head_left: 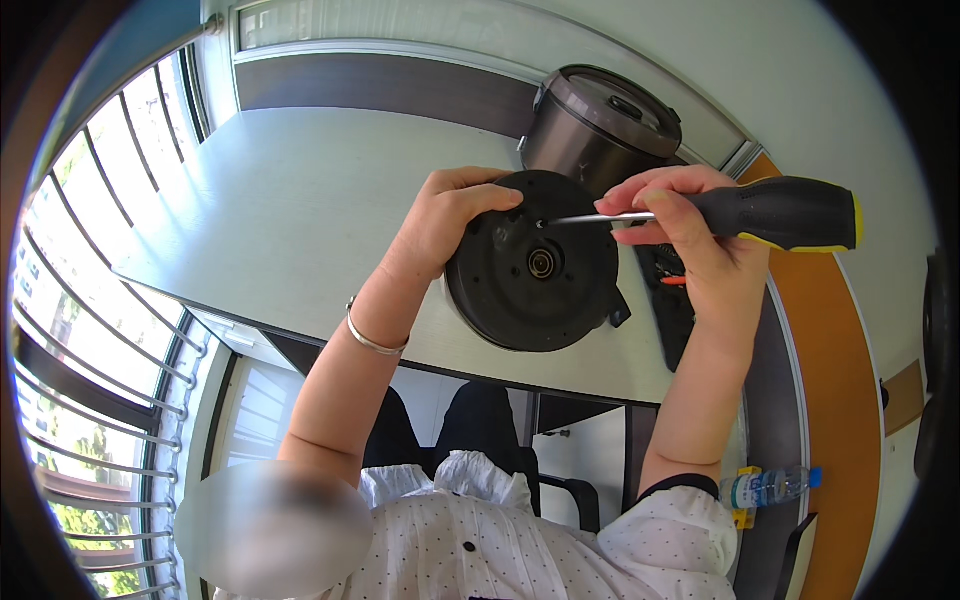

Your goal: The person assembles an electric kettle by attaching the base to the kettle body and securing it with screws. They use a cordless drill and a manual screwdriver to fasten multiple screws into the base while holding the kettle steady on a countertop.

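White, dotted cloth covers my chest: my blouse (480, 545) lies nearest, with dark trousers (478, 415) just beyond it, under the edge of the table (300, 200). A silver bangle (368, 338) circles my left forearm. Over the table, in front of me, is the disc (530, 305), black and round, its face toward me, with a ringed hub (541, 264) at the middle and a small tab (620, 314) at its lower right rim. I cannot tell whether it rests on the tabletop or is lifted. My left hand (452, 218) pinches its upper left rim, thumb on the face, the other fingers partly hidden. My right hand (700, 225) has its fingers gathered round the shaft and the front of the handle of a black and yellow screwdriver (790, 215); the tip meets the face just above the hub. Right of the disc, partly behind my right forearm, lies a dark case (678, 335) with something orange (673, 281). Farther back stands a brown, lidded cooker (600, 135), near the wall. Away to the left are window bars (88, 160).
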`<state>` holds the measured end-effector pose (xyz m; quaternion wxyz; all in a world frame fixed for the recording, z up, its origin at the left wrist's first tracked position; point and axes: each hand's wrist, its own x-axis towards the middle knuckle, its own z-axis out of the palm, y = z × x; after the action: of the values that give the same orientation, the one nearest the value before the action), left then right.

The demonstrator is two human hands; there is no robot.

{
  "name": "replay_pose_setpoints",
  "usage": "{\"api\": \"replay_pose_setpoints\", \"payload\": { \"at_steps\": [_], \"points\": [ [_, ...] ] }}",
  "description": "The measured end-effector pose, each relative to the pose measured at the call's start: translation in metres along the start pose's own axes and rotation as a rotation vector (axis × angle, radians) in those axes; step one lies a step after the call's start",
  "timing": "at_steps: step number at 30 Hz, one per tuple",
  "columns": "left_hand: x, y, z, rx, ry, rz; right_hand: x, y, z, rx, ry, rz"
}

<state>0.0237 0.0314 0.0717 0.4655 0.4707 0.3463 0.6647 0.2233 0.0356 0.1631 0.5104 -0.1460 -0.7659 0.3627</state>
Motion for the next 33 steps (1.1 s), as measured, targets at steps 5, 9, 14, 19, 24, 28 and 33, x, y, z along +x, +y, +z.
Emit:
{"api": "replay_pose_setpoints", "payload": {
  "at_steps": [5,9,14,19,24,28,33],
  "points": [
    [-0.001,0.003,0.003,0.011,0.01,-0.04,-0.011,0.008,0.011,-0.159,0.192,-0.082],
    [-0.002,0.003,0.006,0.014,0.024,-0.01,-0.012,0.023,0.019,-0.177,0.304,-0.419],
    [-0.002,0.003,0.004,0.052,0.017,-0.023,-0.016,0.025,0.019,-0.138,0.408,-0.319],
    [-0.004,0.005,0.007,0.024,0.008,-0.012,-0.017,0.024,0.015,-0.06,0.458,-0.287],
    [-0.003,0.003,0.004,-0.014,0.027,-0.007,-0.022,0.027,0.002,-0.141,0.409,-0.328],
    [0.0,-0.001,0.0,-0.034,0.035,0.029,-0.031,0.035,-0.033,-0.325,0.426,-0.362],
    [-0.001,0.001,-0.017,-0.041,0.028,-0.034,-0.046,0.073,-0.092,-0.721,0.05,-0.424]
  ]
}}
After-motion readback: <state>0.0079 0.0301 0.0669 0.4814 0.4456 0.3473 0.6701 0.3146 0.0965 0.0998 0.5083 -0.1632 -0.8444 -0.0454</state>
